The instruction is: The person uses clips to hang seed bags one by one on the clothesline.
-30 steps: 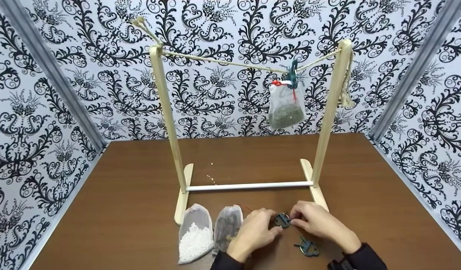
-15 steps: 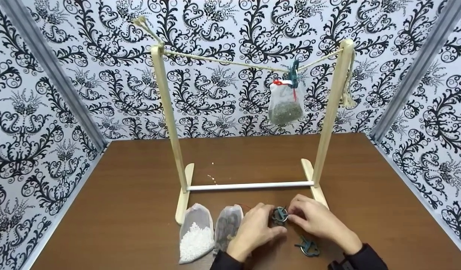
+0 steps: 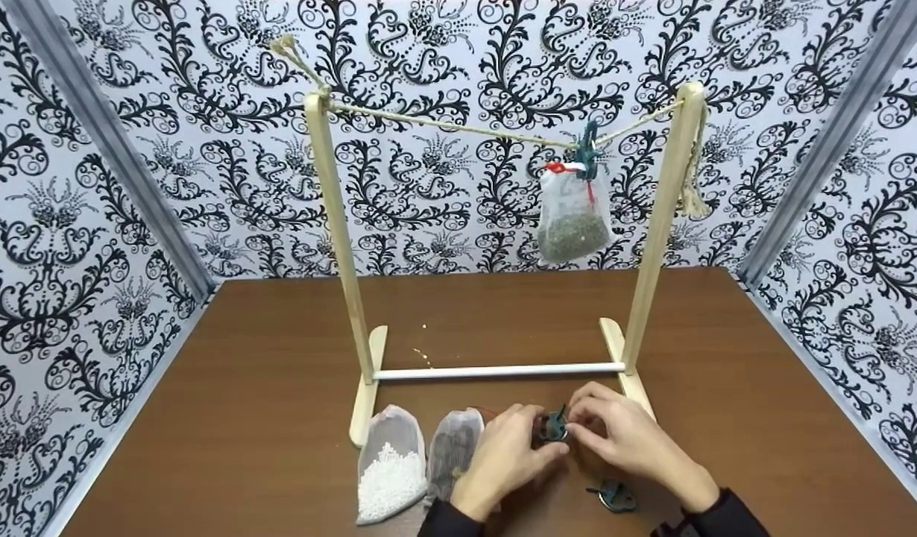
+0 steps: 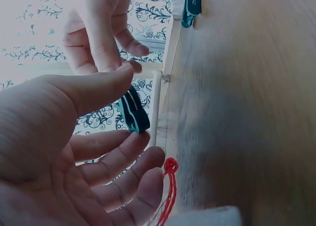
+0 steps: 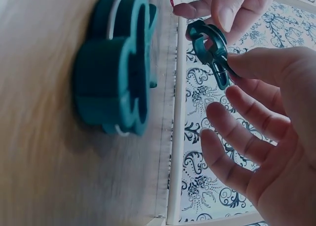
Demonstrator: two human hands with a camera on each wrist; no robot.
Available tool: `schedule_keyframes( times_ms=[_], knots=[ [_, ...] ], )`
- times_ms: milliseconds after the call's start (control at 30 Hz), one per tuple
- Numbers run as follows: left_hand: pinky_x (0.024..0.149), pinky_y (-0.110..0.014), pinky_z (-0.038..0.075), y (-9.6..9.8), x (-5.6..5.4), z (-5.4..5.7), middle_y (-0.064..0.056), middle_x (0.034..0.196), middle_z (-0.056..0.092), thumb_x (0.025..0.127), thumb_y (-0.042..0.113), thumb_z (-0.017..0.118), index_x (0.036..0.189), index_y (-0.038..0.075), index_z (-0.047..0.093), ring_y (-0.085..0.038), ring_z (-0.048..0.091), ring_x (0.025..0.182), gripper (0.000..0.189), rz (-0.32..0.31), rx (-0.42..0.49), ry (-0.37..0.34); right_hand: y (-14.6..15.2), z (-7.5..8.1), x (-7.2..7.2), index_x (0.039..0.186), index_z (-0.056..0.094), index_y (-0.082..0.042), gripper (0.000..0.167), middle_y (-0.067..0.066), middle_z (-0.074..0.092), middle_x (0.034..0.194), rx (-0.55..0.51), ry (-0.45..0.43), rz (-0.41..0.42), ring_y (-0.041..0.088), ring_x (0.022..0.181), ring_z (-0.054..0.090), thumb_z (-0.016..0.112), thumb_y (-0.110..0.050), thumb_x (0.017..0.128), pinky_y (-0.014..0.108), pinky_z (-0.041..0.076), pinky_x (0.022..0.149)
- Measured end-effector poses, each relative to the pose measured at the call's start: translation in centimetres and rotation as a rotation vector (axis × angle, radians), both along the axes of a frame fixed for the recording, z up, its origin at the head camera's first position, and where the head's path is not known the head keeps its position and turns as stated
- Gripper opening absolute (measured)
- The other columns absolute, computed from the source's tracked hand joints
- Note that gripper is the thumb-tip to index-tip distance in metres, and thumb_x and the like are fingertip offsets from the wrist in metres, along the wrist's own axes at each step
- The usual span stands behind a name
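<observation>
Between my two hands, just in front of the rack, is a dark green plastic spring clip (image 3: 555,426) with a metal ring. My left hand (image 3: 507,459) pinches it between thumb and forefinger, as the left wrist view shows of the clip (image 4: 133,110). From the other side my right hand (image 3: 630,440) grips its handle end with thumb and forefinger; the other fingers are spread in the right wrist view. A second green clip (image 3: 615,496) lies on the table below my right hand. Left of my left hand lies a mesh bag with dark contents (image 3: 453,447), partly hidden.
A mesh bag of white beads (image 3: 390,477) lies farther left. Behind stands a wooden rack (image 3: 338,239) with a sagging rope (image 3: 443,124) and a white crossbar (image 3: 496,371). From the rope hangs a bag of green herbs (image 3: 574,231), held by another clip (image 3: 587,153).
The clip between my hands has turned and shifted slightly left. My right hand has moved a little left and away from me with it. The second clip stays put.
</observation>
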State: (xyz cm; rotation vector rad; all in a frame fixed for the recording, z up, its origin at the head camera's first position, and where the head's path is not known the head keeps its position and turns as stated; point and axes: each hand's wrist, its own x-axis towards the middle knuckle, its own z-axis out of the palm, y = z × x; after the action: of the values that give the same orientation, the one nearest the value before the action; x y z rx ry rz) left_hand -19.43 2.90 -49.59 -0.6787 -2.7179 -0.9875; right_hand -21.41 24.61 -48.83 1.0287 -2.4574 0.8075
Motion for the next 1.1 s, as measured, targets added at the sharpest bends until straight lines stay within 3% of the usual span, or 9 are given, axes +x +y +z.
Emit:
schedule_keyframes(
  times_ms=[267,467,667,767,900,1100],
  knots=[
    [0.075,-0.031,0.052,-0.1,0.1,-0.1,-0.003,0.102,0.069,0.085,0.044,0.081,0.111,0.008,0.073,-0.019,0.068,0.092,0.045,-0.005,-0.002,0.012,-0.2,0.4,0.3,0.09,0.068,-0.023,0.013,-0.007,0.061,0.107,-0.033,-0.046,0.055,0.001,0.082,0.062,0.076,-0.013,0.092,0.031,0.055,0.064],
    [0.071,-0.029,0.051,-0.3,0.1,0.0,-0.003,0.099,0.07,0.084,0.043,0.083,0.109,0.008,0.073,-0.017,0.068,0.088,0.045,-0.016,0.015,-0.014,-0.1,0.2,0.3,0.092,0.068,-0.023,0.008,-0.008,0.061,0.107,-0.037,-0.066,0.074,0.001,0.084,0.064,0.073,-0.018,0.095,0.032,0.056,0.066],
    [0.064,-0.025,0.043,-0.6,0.1,0.3,0.001,0.089,0.064,0.084,0.041,0.084,0.109,0.007,0.072,-0.009,0.059,0.075,0.044,-0.032,0.036,-0.066,0.0,0.1,0.2,0.096,0.067,-0.018,0.005,-0.006,0.061,0.107,-0.038,-0.078,0.12,0.003,0.086,0.064,0.072,-0.016,0.096,0.031,0.057,0.068],
    [0.063,-0.024,0.042,-0.7,0.0,0.5,0.001,0.088,0.063,0.083,0.04,0.084,0.109,0.007,0.071,-0.008,0.056,0.073,0.043,-0.033,0.046,-0.069,0.2,0.3,0.1,0.104,0.067,-0.015,0.011,-0.005,0.061,0.108,-0.043,-0.069,0.143,0.006,0.086,0.064,0.074,-0.015,0.095,0.031,0.057,0.068],
    [0.064,-0.025,0.045,-0.8,-0.1,0.5,0.0,0.09,0.065,0.084,0.04,0.083,0.109,0.007,0.071,-0.008,0.059,0.075,0.043,-0.036,0.055,-0.048,0.6,0.6,0.1,0.123,0.064,-0.01,0.032,0.0,0.063,0.111,-0.051,-0.073,0.149,0.011,0.086,0.066,0.075,-0.016,0.093,0.032,0.057,0.069],
    [0.069,-0.026,0.05,-0.8,-0.3,0.4,0.0,0.097,0.067,0.088,0.039,0.079,0.113,0.008,0.071,-0.009,0.063,0.081,0.041,-0.055,0.032,0.011,0.9,1.0,0.2,0.14,0.057,-0.011,0.048,0.003,0.063,0.115,-0.049,-0.119,0.152,0.015,0.088,0.068,0.074,-0.019,0.095,0.033,0.058,0.071]
  ],
)
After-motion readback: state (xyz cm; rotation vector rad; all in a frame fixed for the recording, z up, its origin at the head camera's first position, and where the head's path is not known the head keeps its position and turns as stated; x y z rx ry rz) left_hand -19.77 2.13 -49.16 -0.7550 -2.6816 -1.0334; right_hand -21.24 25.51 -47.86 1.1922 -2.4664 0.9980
